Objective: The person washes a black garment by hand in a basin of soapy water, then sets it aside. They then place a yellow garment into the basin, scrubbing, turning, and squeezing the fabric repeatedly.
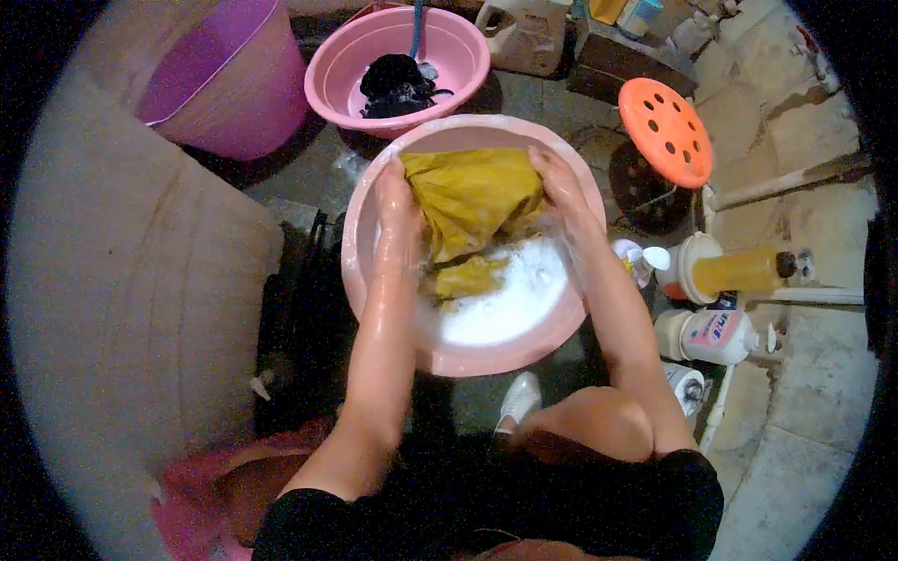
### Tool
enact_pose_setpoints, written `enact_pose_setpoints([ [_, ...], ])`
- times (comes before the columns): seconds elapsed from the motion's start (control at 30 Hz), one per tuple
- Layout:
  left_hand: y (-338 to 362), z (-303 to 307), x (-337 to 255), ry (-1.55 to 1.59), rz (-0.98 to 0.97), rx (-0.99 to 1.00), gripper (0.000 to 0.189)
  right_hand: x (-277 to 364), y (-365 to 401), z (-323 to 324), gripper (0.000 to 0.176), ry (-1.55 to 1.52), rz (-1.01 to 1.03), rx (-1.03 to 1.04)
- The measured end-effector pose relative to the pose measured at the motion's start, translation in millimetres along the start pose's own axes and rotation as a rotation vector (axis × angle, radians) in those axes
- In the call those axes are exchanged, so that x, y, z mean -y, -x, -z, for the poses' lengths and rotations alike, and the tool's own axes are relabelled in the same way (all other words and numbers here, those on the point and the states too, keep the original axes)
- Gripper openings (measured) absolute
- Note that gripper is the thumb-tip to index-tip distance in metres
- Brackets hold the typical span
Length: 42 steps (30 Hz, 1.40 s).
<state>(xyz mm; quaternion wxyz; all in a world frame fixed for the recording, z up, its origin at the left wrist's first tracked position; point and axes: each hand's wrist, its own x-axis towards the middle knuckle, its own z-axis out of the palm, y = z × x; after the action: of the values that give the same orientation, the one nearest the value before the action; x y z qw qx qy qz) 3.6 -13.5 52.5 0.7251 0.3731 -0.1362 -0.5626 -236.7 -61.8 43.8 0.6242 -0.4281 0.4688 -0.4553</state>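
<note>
A wet mustard-yellow cloth [472,201] is stretched between my two hands over a large pale pink basin [468,362]. White suds [524,290] fill much of the basin, and the cloth's lower part hangs into them. At the cloth's left edge, my left hand [398,198] is closed on it. My right hand [558,179] grips the opposite upper corner. Both forearms look wet. What kind of garment the cloth is, I cannot make out.
Behind stands a pink tub [327,93] holding dark wet cloth [398,84]. A purple bucket [234,84] is at left. On the right are an orange perforated stool [666,131], a bottle of yellow liquid [739,271] and a white pump bottle [720,337]. A beige jug [528,37] stands at the back.
</note>
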Motion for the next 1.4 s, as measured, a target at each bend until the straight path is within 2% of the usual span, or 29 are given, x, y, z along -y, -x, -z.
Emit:
enact_pose_setpoints([
  [0.07,-27.6,26.0,28.0,0.075,0.085,0.082,0.033,-5.5,-0.6,-12.1,0.033,0.005,-0.091,0.007],
  [0.13,-37.5,32.1,49.0,-0.114,0.192,-0.027,0.034,-7.3,-5.9,-15.9,0.047,0.021,-0.255,0.032],
  [0.17,-32.2,32.5,59.9,-0.371,0.036,-0.098,0.044,-41.1,-23.1,-8.3,0.052,0.178,-0.245,-0.108],
  [0.2,-55.6,67.4,92.0,-0.742,-0.111,-0.154,0.050,-77.8,-33.7,-1.9,0.052,0.172,-0.249,-0.115],
  [0.27,-57.7,93.1,124.6,-1.322,-0.330,-0.315,0.055,-133.0,-49.6,3.8,0.046,0.899,0.009,-0.191],
  [0.3,-39.8,81.0,109.8,-1.258,-0.194,-0.225,0.057,-141.4,-50.4,-1.2,0.046,0.900,0.007,-0.191],
  [0.37,-43.6,97.0,127.7,-1.283,-0.121,-0.232,0.049,-153.2,-44.8,-14.7,0.031,1.168,0.052,-0.160],
  [0.4,-46.4,107.1,138.5,-1.307,-0.052,-0.240,0.041,-157.7,-41.3,-20.1,0.030,1.294,0.008,-0.103],
  [0.47,-62.1,126.9,155.8,-1.313,-0.059,-0.238,0.042,-156.2,-41.9,-19.4,0.027,1.427,-0.131,0.091],
  [0.53,-81.5,146.8,173.5,-1.320,-0.065,-0.217,0.044,-139.0,-49.5,-17.0,0.025,1.392,-0.196,0.216],
  [0.57,-91.5,155.1,179.2,-1.326,-0.071,-0.203,0.045,-123.1,-47.6,-19.3,0.024,1.307,-0.164,0.201],
  [0.63,-95.4,164.5,188.9,-1.323,-0.062,-0.183,0.047,-85.1,-22.9,-41.1,0.021,1.027,0.110,0.009],
  [0.67,-47.6,75.2,96.0,-0.850,0.028,-0.137,0.041,-69.9,-3.8,-58.8,0.023,0.828,0.379,-0.071],
  [0.7,-45.0,55.3,82.2,-0.558,0.074,-0.216,0.040,-52.0,3.5,-64.9,0.023,0.813,0.304,-0.036],
  [0.73,-38.7,41.4,77.9,-0.265,0.120,-0.289,0.038,-14.1,49.0,-99.9,0.024,0.677,0.311,0.044],
  [0.77,-29.3,30.3,73.4,-0.267,0.110,-0.284,0.038,-27.5,58.2,-108.8,0.024,0.828,0.496,0.113],
  [0.8,-14.0,23.9,73.9,-0.177,0.135,-0.217,0.037,-23.2,61.4,-112.2,0.018,0.723,0.473,0.065],
  [0.83,5.2,15.2,76.0,-0.084,0.165,-0.135,0.036,-22.9,67.2,-121.5,0.015,0.820,0.623,0.181],
  [0.9,42.0,4.6,80.1,0.093,0.215,0.010,0.036,-31.1,50.5,-114.5,0.016,0.915,0.593,0.220],
  [0.93,55.0,4.3,79.2,0.172,0.243,0.078,0.036,-45.1,22.4,-97.1,0.022,0.908,0.407,0.130],
  [1.0,57.2,1.5,81.5,0.066,0.341,0.053,0.033,-47.7,-7.2,-83.7,0.032,0.835,0.303,-0.107],
  [1.1,44.6,0.7,94.1,0.098,0.407,0.012,0.037,-30.5,38.6,-102.0,0.033,0.934,0.196,-0.085],
  [1.13,59.4,-9.1,89.2,0.116,0.407,0.003,0.037,-35.0,88.2,-132.1,0.031,0.691,0.612,0.011],
  [1.17,82.6,-21.0,72.8,0.326,0.092,-0.110,0.036,-38.7,89.2,-128.6,0.031,0.695,0.602,0.025],
  [1.23,77.7,5.8,72.4,0.055,-0.141,0.121,0.036,-45.6,65.8,-110.3,0.030,0.933,0.612,0.122],
  [1.27,75.5,4.5,71.4,0.015,0.123,0.117,0.036,-41.7,48.3,-104.1,0.031,1.046,0.625,0.167],
  [1.3,82.3,-3.3,77.3,0.034,0.359,0.062,0.035,-34.2,52.6,-106.3,0.029,1.023,0.509,0.085],
  [1.37,82.8,-5.2,78.4,0.038,0.456,0.031,0.035,-17.5,62.0,-111.2,0.027,0.957,0.281,-0.083],
  [1.4,72.0,-4.2,73.7,0.068,0.452,0.036,0.034,-33.2,74.0,-120.2,0.022,0.996,0.535,-0.115],
])
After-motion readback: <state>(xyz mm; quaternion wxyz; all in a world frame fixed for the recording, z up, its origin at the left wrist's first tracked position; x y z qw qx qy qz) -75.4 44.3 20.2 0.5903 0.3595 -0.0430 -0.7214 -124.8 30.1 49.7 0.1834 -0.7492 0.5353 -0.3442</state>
